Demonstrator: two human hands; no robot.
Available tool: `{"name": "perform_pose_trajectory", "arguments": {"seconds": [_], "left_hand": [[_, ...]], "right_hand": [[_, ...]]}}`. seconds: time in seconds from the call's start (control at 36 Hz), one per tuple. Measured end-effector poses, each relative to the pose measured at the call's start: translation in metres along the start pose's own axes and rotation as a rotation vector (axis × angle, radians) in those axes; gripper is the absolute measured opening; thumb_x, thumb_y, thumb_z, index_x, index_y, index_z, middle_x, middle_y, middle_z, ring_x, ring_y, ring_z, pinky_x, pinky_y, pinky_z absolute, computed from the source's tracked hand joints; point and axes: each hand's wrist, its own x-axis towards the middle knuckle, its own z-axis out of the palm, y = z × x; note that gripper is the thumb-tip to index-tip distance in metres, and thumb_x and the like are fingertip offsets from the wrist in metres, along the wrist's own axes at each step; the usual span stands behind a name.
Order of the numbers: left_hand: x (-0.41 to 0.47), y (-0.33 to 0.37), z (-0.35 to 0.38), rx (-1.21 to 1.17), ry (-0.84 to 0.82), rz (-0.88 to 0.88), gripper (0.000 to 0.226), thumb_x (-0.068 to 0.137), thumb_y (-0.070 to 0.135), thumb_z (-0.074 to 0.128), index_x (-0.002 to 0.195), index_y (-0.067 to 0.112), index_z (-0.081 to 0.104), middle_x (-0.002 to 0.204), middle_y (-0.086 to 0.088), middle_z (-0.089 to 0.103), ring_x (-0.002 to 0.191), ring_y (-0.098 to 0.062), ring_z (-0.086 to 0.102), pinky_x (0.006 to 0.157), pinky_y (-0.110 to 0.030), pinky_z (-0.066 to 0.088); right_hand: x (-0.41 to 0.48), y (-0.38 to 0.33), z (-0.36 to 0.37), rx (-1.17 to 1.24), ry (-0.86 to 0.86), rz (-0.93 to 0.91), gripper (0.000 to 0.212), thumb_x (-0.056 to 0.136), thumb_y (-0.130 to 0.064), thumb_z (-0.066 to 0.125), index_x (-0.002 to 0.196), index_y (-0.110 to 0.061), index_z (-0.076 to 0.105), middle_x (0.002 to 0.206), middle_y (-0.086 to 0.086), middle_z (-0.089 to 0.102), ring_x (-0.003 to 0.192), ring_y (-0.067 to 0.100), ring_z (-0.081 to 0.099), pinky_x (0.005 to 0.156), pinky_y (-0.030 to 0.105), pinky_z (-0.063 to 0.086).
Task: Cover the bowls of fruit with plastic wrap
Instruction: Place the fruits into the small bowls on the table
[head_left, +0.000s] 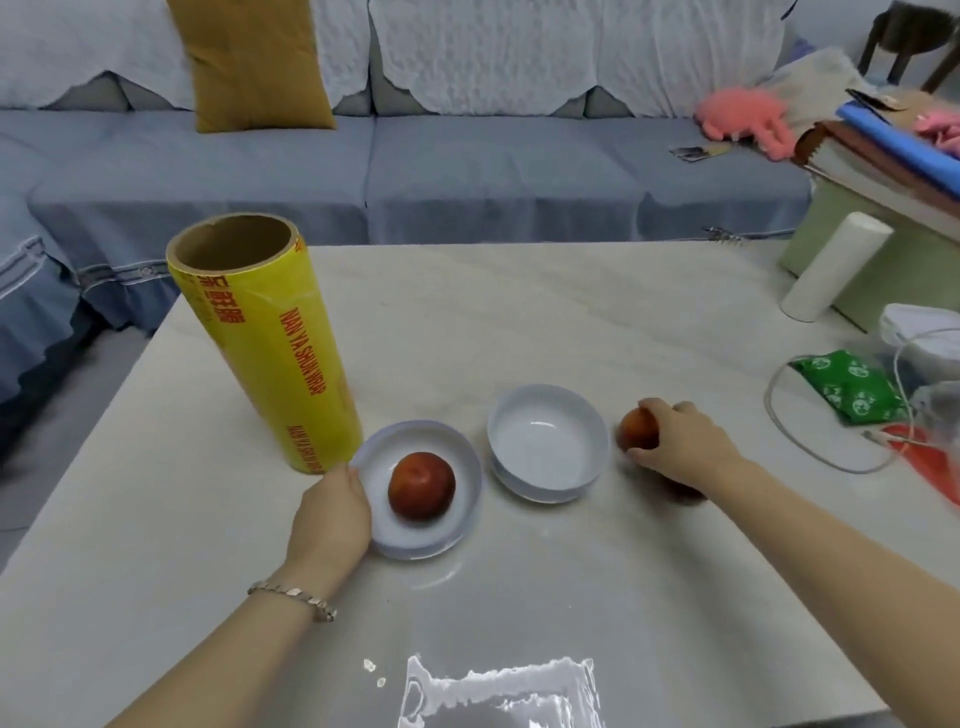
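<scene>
Two white bowls stand side by side on the pale table. The left bowl (460, 499) holds one red fruit (421, 492), and my left hand (332, 514) holds its left rim. The right bowl (548, 447) has nothing in it. Just right of it, my right hand (675, 441) grips a second red fruit (638, 429) that rests on the table. A tall yellow roll of plastic wrap (270, 343) stands upright behind the left bowl. A loose sheet of plastic wrap (498, 696) lies at the table's near edge.
A white cylinder (836, 265) leans on a green box (893, 260) at the back right. A green pouch (852, 387), a white cable (779, 415) and plastic bags lie at the right edge. A blue-grey sofa (467, 171) stands behind the table (519, 312).
</scene>
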Motion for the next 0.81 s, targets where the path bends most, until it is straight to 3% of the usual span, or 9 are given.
{"name": "perform_pose_trajectory", "arguments": {"seconds": [0.08,0.19,0.36,0.44,0.5,0.61,0.69,0.75,0.81], "left_hand": [[0.008,0.001,-0.002,-0.001,0.002,-0.014,0.032,0.1,0.018,0.028,0.095,-0.001,0.053,0.103,-0.027,0.061,0.089,-0.038,0.054,0.07,-0.033,0.034],[0.014,0.003,0.0,-0.004,0.02,-0.041,0.03,0.1,0.017,0.028,0.089,0.0,0.05,0.102,-0.029,0.06,0.093,-0.042,0.055,0.069,-0.034,0.034],[0.012,0.004,-0.001,-0.065,0.037,-0.05,0.032,0.1,0.02,0.028,0.09,0.001,0.051,0.101,-0.026,0.061,0.089,-0.039,0.054,0.069,-0.035,0.036],[-0.002,0.007,-0.003,-0.058,0.025,-0.051,0.031,0.099,0.024,0.031,0.113,0.004,0.05,0.113,-0.024,0.059,0.098,-0.04,0.054,0.076,-0.039,0.041],[-0.018,0.014,-0.003,0.007,0.066,0.029,0.041,0.097,0.025,0.04,0.133,0.007,0.039,0.13,-0.021,0.048,0.114,-0.04,0.046,0.091,-0.043,0.04],[-0.044,0.038,-0.007,-0.054,0.176,0.332,0.05,0.088,0.012,0.057,0.134,0.005,0.039,0.13,-0.014,0.042,0.119,-0.027,0.037,0.102,-0.036,0.033],[-0.058,0.056,-0.002,-0.281,-0.066,0.32,0.033,0.09,0.014,0.053,0.122,0.018,0.046,0.102,0.004,0.055,0.088,-0.006,0.053,0.081,-0.026,0.045],[-0.061,0.07,0.01,-0.441,-0.288,0.122,0.027,0.092,0.018,0.052,0.118,0.019,0.047,0.088,0.005,0.057,0.08,-0.009,0.06,0.079,-0.034,0.052],[-0.059,0.085,0.023,-0.532,-0.445,-0.078,0.017,0.092,0.022,0.052,0.107,0.019,0.045,0.081,0.001,0.056,0.076,-0.018,0.062,0.078,-0.038,0.055]], "right_hand": [[0.014,-0.002,0.003,0.012,-0.026,0.03,0.069,0.081,-0.045,0.061,0.138,-0.025,0.029,0.128,0.014,0.043,0.109,0.033,0.052,0.091,0.04,0.043],[0.022,-0.001,0.006,0.076,0.031,0.04,0.064,0.076,-0.041,0.066,0.131,-0.021,0.04,0.12,0.014,0.049,0.104,0.032,0.054,0.084,0.038,0.045],[0.0,-0.016,-0.011,0.318,0.294,-0.144,0.066,0.072,-0.03,0.072,0.131,-0.021,0.043,0.123,0.011,0.048,0.107,0.031,0.052,0.086,0.034,0.04],[-0.012,-0.036,-0.024,0.314,0.175,-0.358,0.076,0.066,-0.024,0.077,0.132,-0.02,0.041,0.125,0.005,0.051,0.113,0.023,0.049,0.086,0.025,0.034],[-0.012,-0.052,-0.022,0.214,0.064,-0.474,0.07,0.065,-0.022,0.076,0.128,-0.019,0.046,0.121,0.003,0.053,0.112,0.021,0.051,0.089,0.024,0.037],[-0.006,-0.081,0.001,0.081,-0.006,-0.568,0.045,0.067,-0.026,0.069,0.108,-0.02,0.052,0.101,-0.004,0.052,0.096,0.017,0.052,0.079,0.023,0.038],[-0.001,-0.092,0.017,0.078,-0.041,-0.573,0.032,0.069,-0.027,0.068,0.095,-0.022,0.05,0.093,-0.007,0.05,0.088,0.013,0.05,0.073,0.021,0.035],[0.002,-0.094,0.024,0.118,-0.084,-0.56,0.035,0.07,-0.025,0.07,0.1,-0.023,0.051,0.096,-0.006,0.055,0.094,0.016,0.055,0.074,0.021,0.037],[0.0,-0.092,0.023,0.139,-0.12,-0.549,0.055,0.071,-0.025,0.073,0.12,-0.021,0.048,0.114,-0.002,0.058,0.109,0.019,0.054,0.083,0.021,0.039]]}}
